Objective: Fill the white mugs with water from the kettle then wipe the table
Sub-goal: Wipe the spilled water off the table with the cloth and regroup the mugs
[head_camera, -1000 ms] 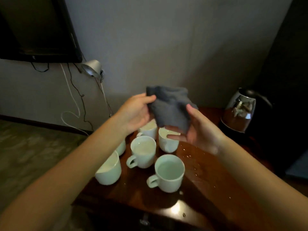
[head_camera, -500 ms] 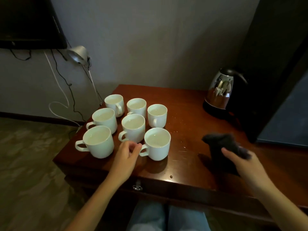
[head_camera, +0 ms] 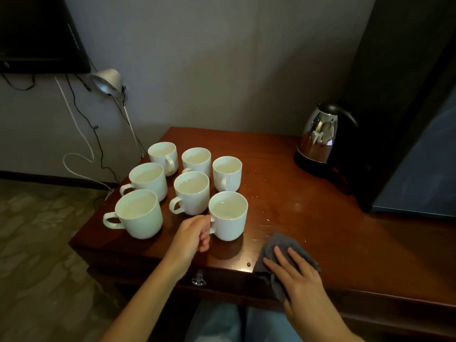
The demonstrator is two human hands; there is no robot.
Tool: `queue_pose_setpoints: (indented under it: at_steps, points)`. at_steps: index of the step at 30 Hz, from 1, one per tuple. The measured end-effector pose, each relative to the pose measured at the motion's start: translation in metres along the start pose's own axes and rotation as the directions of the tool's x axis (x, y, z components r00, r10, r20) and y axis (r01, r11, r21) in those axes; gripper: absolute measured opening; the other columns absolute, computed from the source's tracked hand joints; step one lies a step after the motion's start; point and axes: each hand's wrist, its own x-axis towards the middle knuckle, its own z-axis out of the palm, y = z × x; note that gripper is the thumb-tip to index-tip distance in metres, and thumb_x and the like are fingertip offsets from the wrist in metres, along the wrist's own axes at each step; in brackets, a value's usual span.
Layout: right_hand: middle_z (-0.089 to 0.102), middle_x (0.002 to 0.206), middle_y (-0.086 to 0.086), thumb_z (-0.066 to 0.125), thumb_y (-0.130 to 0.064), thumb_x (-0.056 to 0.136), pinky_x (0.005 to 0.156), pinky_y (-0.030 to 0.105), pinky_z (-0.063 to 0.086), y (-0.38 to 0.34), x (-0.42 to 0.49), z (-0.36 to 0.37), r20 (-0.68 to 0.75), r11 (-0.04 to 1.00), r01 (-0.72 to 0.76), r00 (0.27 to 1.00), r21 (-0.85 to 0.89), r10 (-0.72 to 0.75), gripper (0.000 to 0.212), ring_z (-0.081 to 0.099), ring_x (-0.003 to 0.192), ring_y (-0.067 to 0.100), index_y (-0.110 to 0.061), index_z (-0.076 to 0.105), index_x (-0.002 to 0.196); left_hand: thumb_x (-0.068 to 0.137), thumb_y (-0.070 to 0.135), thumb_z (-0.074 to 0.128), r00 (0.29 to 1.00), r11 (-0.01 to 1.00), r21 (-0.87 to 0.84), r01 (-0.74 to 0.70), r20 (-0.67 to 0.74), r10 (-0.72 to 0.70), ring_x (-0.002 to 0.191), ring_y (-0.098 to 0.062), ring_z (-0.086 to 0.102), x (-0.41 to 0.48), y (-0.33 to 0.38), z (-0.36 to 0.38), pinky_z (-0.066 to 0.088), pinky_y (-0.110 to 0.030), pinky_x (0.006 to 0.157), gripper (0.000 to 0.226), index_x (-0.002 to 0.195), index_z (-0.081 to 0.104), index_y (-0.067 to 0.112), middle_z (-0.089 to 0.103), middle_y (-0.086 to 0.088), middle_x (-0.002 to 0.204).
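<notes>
Several white mugs (head_camera: 191, 192) holding water stand grouped on the left half of the dark red wooden table (head_camera: 308, 218). My left hand (head_camera: 191, 234) curls its fingers round the handle of the nearest mug (head_camera: 229, 217). With straight fingers, my right hand (head_camera: 293, 272) presses a grey cloth (head_camera: 278, 245) flat on the table near its front edge; part of the cloth hangs over the edge. The steel kettle (head_camera: 319, 138) sits on its black base at the back right. Water drops speckle the wood right of the mugs.
A dark cabinet (head_camera: 404, 107) stands against the table's right side behind the kettle. A silver lamp (head_camera: 107, 82) and cables hang on the wall at left, under a dark screen. A drawer knob (head_camera: 198, 280) sits below the front edge; my knees are under it.
The cloth went from both hands in the air down onto the table under my right hand, then slid toward the front edge. My left hand moved to the nearest mug's handle.
</notes>
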Motion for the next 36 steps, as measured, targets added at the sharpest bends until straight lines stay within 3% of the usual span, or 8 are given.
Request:
queue_pose_setpoints:
  at_steps: [1, 3, 5, 16, 23, 28, 31, 36]
  points:
    - [0.053, 0.134, -0.011, 0.047, -0.044, 0.074, 0.091, 0.032, 0.034, -0.001, -0.001, -0.003, 0.037, 1.000, -0.010, 0.999, 0.003, 0.010, 0.048, 0.054, 0.121, 0.020, -0.045, 0.054, 0.122, 0.097, 0.016, 0.042, 1.000, 1.000, -0.018, 0.002, -0.004, -0.002, 0.050, -0.014, 0.032, -0.001, 0.002, 0.000, 0.028, -0.025, 0.047, 0.046, 0.051, 0.038, 0.016, 0.035, 0.003, 0.048]
    - [0.010, 0.150, -0.015, 0.047, -0.035, 0.088, 0.108, 0.035, 0.017, 0.004, 0.005, -0.002, -0.032, 0.997, 0.048, 0.998, 0.060, -0.046, 0.057, 0.014, 0.142, 0.016, -0.046, 0.027, 0.139, 0.097, 0.016, 0.042, 1.000, 0.999, -0.046, -0.008, -0.007, 0.007, 0.049, -0.013, 0.031, -0.005, 0.007, -0.002, 0.028, -0.024, 0.047, 0.043, 0.054, 0.036, 0.013, 0.034, 0.002, 0.049]
    - [-0.016, 0.146, -0.020, 0.042, -0.032, 0.094, 0.115, 0.034, 0.006, 0.010, 0.012, -0.002, -0.046, 0.994, 0.023, 0.999, 0.105, -0.018, 0.064, -0.010, 0.143, 0.011, -0.044, 0.005, 0.145, 0.097, 0.016, 0.041, 1.000, 0.996, -0.083, -0.031, -0.009, 0.030, 0.048, -0.012, 0.031, -0.010, 0.018, -0.008, 0.027, -0.023, 0.045, 0.042, 0.056, 0.035, 0.013, 0.033, 0.002, 0.050]
    - [0.011, 0.159, -0.006, 0.037, -0.030, 0.093, 0.107, 0.045, 0.018, -0.062, 0.108, -0.001, -0.065, 0.983, -0.005, 0.998, 0.184, 0.017, 0.057, 0.009, 0.141, 0.026, -0.031, 0.020, 0.147, 0.098, 0.019, 0.038, 0.983, 0.972, -0.162, -0.168, -0.095, 0.154, 0.045, -0.009, 0.032, -0.040, 0.086, -0.042, 0.028, -0.023, 0.043, 0.039, 0.059, 0.032, 0.013, 0.031, 0.004, 0.051]
    - [0.020, 0.156, -0.012, 0.040, -0.027, 0.084, 0.104, 0.045, 0.022, -0.083, 0.065, 0.012, -0.079, 0.941, 0.299, 0.954, 0.159, -0.290, 0.060, 0.020, 0.139, 0.026, -0.035, 0.030, 0.143, 0.098, 0.020, 0.039, 0.982, 0.972, -0.167, -0.167, -0.119, 0.148, 0.046, -0.009, 0.032, -0.044, 0.086, -0.043, 0.028, -0.023, 0.045, 0.039, 0.060, 0.033, 0.013, 0.032, 0.003, 0.053]
    - [0.007, 0.158, -0.014, 0.039, -0.028, 0.090, 0.105, 0.039, 0.022, -0.004, 0.052, 0.000, -0.119, 0.999, -0.020, 0.993, 0.038, 0.025, 0.063, 0.011, 0.141, 0.020, -0.040, 0.013, 0.146, 0.097, 0.019, 0.040, 0.981, 0.967, -0.197, -0.163, -0.134, 0.138, 0.044, -0.009, 0.032, -0.043, 0.084, -0.048, 0.027, -0.022, 0.042, 0.039, 0.060, 0.032, 0.012, 0.030, 0.003, 0.051]
    - [0.011, 0.158, -0.010, 0.037, -0.030, 0.093, 0.104, 0.041, 0.020, 0.003, 0.086, -0.011, -0.107, 0.985, -0.136, 0.983, 0.104, 0.147, 0.056, 0.011, 0.140, 0.023, -0.039, 0.018, 0.145, 0.098, 0.020, 0.039, 0.979, 0.964, -0.205, -0.168, -0.149, 0.139, 0.045, -0.009, 0.031, -0.040, 0.084, -0.049, 0.028, -0.022, 0.042, 0.039, 0.060, 0.033, 0.012, 0.031, 0.003, 0.052]
    - [0.013, 0.157, -0.011, 0.041, -0.023, 0.089, 0.106, 0.047, 0.016, -0.062, 0.097, 0.002, -0.039, 0.973, 0.168, 0.986, 0.159, -0.164, 0.058, 0.011, 0.140, 0.026, -0.038, 0.025, 0.143, 0.098, 0.021, 0.038, 0.978, 0.953, -0.251, -0.169, -0.165, 0.130, 0.047, -0.010, 0.031, -0.036, 0.083, -0.040, 0.029, -0.021, 0.042, 0.039, 0.060, 0.033, 0.012, 0.032, 0.003, 0.051]
